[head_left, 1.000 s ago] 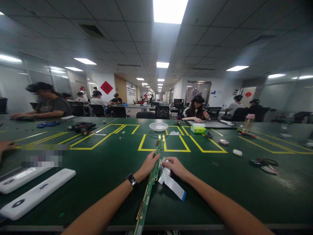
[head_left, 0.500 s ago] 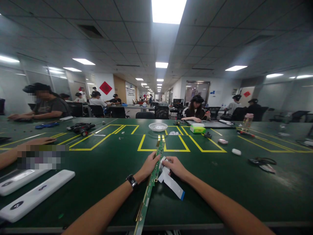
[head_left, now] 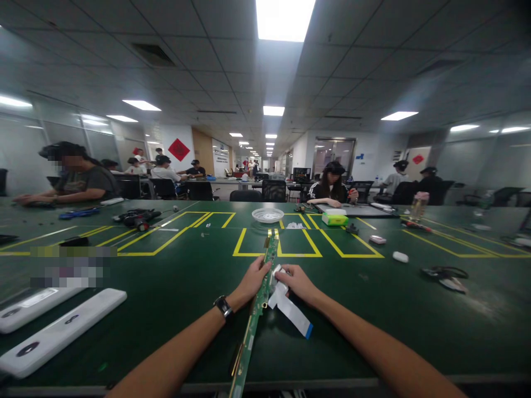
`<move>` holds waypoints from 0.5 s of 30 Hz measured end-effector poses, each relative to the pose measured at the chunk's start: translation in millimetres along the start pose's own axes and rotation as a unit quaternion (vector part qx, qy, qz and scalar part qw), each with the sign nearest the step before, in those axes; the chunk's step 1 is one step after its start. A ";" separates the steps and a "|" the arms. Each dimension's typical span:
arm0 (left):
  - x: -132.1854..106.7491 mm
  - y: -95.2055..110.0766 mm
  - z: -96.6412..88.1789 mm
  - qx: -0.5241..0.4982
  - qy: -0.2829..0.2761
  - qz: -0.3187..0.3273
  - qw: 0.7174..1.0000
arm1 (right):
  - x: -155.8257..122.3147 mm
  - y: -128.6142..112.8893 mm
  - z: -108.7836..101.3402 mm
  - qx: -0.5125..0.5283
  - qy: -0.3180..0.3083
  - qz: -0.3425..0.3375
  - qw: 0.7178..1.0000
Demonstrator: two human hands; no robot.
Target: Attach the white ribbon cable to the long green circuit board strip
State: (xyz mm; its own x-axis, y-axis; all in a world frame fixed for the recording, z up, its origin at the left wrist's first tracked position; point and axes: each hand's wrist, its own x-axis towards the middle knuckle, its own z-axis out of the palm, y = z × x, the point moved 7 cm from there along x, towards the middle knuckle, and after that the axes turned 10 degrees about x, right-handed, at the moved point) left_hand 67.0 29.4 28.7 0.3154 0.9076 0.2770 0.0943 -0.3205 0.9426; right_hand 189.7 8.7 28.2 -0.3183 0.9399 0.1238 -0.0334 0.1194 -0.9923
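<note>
Held in the left hand (head_left: 251,280) above the counter (head_left: 186,287): slim green circuit board (head_left: 256,312), long axis running away and slightly rightward. Just beside its right edge, right hand (head_left: 299,281) pinched on white ribbon cable (head_left: 295,317) (joined to the board or not, cannot tell). Looks flecked with small parts, gold-bright at the far tip.

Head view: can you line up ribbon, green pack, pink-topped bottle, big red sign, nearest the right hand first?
1. Ribbon: in the right hand.
2. Green pack: ahead, right.
3. Pink-topped bottle: farther right.
4. Big red sign: left, far wall.
</note>
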 end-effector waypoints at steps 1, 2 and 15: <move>0.1 0.9 -0.7 0.004 0.001 0.003 1.000 | -0.1 -0.1 0.1 0.002 -0.001 0.000 1.000; 0.3 2.1 -2.1 0.009 0.005 0.005 1.000 | -0.3 -0.3 0.3 0.005 -0.004 0.000 1.000; -1.5 9.6 -1.7 0.018 -0.002 0.016 1.000 | 1.1 -0.3 0.1 0.013 -0.013 -0.016 1.000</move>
State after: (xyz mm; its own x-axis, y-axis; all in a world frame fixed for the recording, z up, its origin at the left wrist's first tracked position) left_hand 65.8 25.4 37.6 0.3219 0.8961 0.3055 0.1185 -0.3583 0.9261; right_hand 189.2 9.7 28.7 -0.3403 0.9272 0.1564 -0.0683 0.1416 -0.9876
